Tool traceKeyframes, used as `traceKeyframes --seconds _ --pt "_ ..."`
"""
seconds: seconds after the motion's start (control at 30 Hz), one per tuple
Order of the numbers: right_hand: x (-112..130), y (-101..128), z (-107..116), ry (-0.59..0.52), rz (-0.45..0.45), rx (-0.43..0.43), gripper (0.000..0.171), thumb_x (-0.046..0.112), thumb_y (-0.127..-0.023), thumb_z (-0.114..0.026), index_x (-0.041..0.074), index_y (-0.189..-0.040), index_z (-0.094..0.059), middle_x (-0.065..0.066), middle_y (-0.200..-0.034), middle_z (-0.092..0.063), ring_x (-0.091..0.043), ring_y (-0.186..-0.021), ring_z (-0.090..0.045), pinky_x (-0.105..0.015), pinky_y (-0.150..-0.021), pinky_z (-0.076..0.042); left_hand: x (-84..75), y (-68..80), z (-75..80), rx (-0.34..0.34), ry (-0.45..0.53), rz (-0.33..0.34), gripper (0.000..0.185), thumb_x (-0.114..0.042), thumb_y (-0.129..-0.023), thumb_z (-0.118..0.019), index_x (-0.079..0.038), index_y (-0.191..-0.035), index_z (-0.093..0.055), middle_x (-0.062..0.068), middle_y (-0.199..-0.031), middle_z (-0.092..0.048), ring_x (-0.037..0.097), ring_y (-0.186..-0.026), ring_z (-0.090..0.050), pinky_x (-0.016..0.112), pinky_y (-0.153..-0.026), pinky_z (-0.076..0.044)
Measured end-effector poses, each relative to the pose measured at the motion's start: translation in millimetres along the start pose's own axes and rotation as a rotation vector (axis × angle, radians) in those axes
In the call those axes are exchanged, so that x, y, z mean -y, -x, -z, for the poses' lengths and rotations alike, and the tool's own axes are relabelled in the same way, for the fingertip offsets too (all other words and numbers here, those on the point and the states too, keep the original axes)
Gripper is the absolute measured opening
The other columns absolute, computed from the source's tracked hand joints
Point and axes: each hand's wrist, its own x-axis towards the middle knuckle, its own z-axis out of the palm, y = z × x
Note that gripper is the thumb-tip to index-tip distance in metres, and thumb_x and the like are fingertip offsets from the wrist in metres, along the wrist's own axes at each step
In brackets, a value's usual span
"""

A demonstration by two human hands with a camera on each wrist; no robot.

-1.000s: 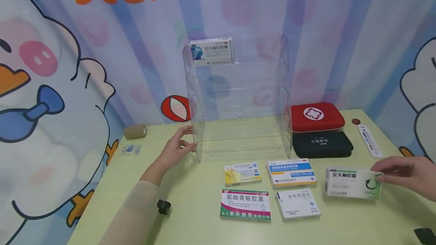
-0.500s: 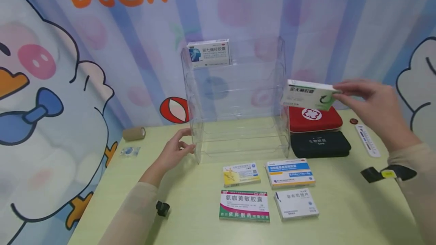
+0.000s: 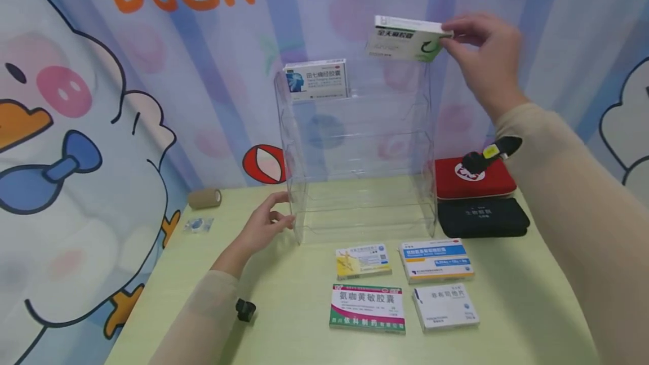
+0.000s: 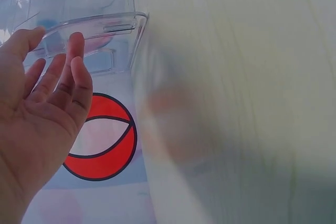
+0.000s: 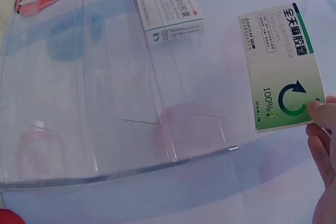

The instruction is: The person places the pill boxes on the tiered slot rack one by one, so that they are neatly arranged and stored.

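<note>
My right hand pinches the right end of a white and green medicine box, raised above the top tier at the right of a clear acrylic display rack. In the right wrist view, the green and white face of the medicine box is apart from the rack. My left hand rests at the rack's lower left side. In the left wrist view its fingers are loosely bent by the rack's edge. Another white medicine box stands at the left of the top tier.
On the table before the rack lie a yellow-white box, a blue-white box, a green-magenta box and a white box. Right of the rack are a red case and a black case. A brown roll lies left.
My right hand has lifted the white and green medicine box from low on the right, up and leftward to above the rack's top tier. The left hand stays by the rack.
</note>
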Motion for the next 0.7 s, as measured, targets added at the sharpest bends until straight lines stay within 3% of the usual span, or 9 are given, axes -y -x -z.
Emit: traceKeyframes --seconds 0.23,0.43,0.7 --pt "-6.1 -20.7 -26.3 0.025 0.027 0.078 0.024 0.013 -0.097 -0.073 0.007 -0.119 -0.076 -0.002 -0.126 -0.066 -0.01 -0.113 -0.066 -0.024 -0.105 -0.05 0.3 -1.4 1.1 0.005 -0.007 -0.01 0.057 -0.016 -0.101 -0.068 -0.02 -0.152 -0.043 0.01 -0.152 -0.049 0.02 -0.092 -0.071 0.031 -0.085 -0.054" --pt "-15.2 -25.7 -32.7 0.164 -0.066 0.225 0.028 0.023 -0.102 -0.067 0.015 -0.128 -0.072 -0.003 -0.139 -0.061 -0.016 -0.127 -0.059 -0.032 -0.109 -0.047 -1.9 -4.4 0.1 -0.001 -0.017 0.036 0.057 -0.02 -0.101 -0.068 -0.025 -0.152 -0.042 0.003 -0.153 -0.048 0.019 -0.095 -0.071 0.033 -0.089 -0.053" --pt "-24.1 -21.7 -36.0 0.16 -0.189 0.34 0.034 0.027 -0.104 -0.063 0.018 -0.136 -0.067 -0.004 -0.143 -0.063 -0.018 -0.13 -0.057 -0.037 -0.111 -0.046 0.2 -4.6 1.0 0.007 -0.016 0.034 0.057 -0.018 -0.101 -0.068 -0.022 -0.152 -0.042 0.006 -0.153 -0.048 0.02 -0.093 -0.07 0.032 -0.089 -0.053"
